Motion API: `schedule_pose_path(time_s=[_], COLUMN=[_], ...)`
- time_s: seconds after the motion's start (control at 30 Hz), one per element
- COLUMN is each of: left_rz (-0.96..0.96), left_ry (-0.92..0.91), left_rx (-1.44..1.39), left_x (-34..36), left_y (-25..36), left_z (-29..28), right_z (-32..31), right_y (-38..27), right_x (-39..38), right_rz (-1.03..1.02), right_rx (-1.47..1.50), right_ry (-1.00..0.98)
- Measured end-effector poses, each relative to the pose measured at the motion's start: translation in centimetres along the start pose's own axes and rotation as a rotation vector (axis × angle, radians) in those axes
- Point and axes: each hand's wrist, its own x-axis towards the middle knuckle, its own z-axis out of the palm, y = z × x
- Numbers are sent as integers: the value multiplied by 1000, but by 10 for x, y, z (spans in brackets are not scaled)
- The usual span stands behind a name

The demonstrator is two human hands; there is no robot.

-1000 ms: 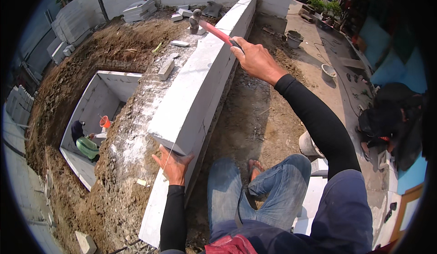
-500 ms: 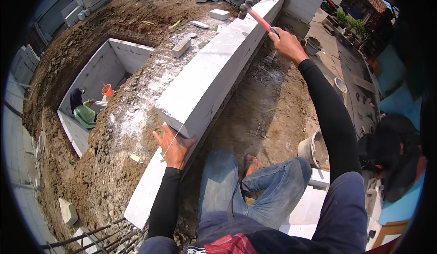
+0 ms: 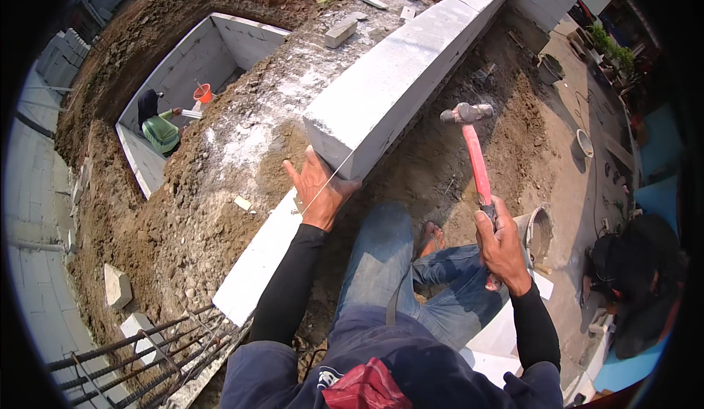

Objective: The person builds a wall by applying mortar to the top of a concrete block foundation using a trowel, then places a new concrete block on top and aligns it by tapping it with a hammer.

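Right grip [image 3: 503, 250] clasps a red hammer [image 3: 477, 163], left grip [image 3: 321, 195] spread against white block [image 3: 403, 75].

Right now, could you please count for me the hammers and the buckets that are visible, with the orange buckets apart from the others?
Hammers: 1, in the right hand
Orange buckets: 1
Other buckets: 3, all on the right side
Total: 5

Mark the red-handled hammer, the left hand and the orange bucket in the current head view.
Red-handled hammer [image 3: 477, 162]: head view, on the red handle.
Left hand [image 3: 325, 194]: head view, on the back of the hand.
Orange bucket [image 3: 203, 94]: head view, on its outer side.
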Motion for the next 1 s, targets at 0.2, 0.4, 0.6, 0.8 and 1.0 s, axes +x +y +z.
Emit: schedule_pose_path(time_s=[0.2,0.4,0.6,0.8,1.0], left_rz=[3,-85,-165,-87,-90], left_ry=[-12,-110,-102,-36,-61], left_rx=[1,39,-64,31,60], left_x=[3,5,11,3,6], left_y=[1,4,14,12,10], left_z=[-6,-8,1,6,-1], right_z=[60,82,78,68,56], right_y=[-27,-65,-67,-76,-56], right_x=[-69,-13,-7,2,-11], right_rz=[-72,-139,-325,-181,-146], right_rx=[-23,-29,-48,-56,-37], right_ry=[-506,-656,-654,-661,-683])
